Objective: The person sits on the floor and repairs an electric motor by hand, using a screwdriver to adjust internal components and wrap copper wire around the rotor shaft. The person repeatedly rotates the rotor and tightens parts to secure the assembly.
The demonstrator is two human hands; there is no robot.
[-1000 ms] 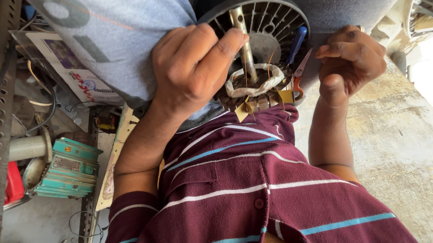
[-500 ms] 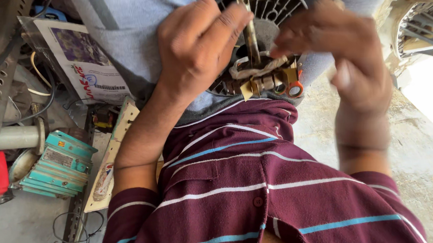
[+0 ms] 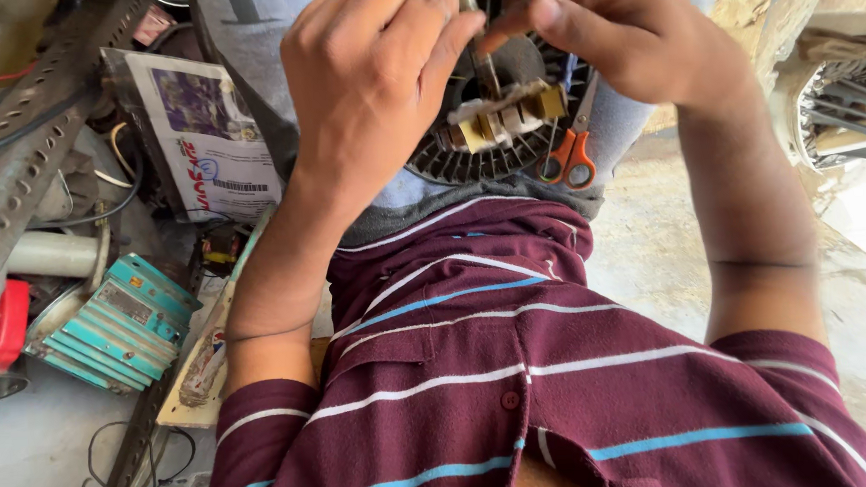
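Cluttered floor — hands (image 3: 502,59) curled on motor (image 3: 506,119)

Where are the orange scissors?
In the head view, the orange-handled scissors lie on the person's lap, right of the dark round motor part, just under the right hand.

The right hand (image 3: 620,31), a second ago curled apart at the motor's (image 3: 506,119) right, has swung in over its shaft (image 3: 469,11) (fingertips pinched), meeting the left hand (image 3: 373,87), which has edged higher.
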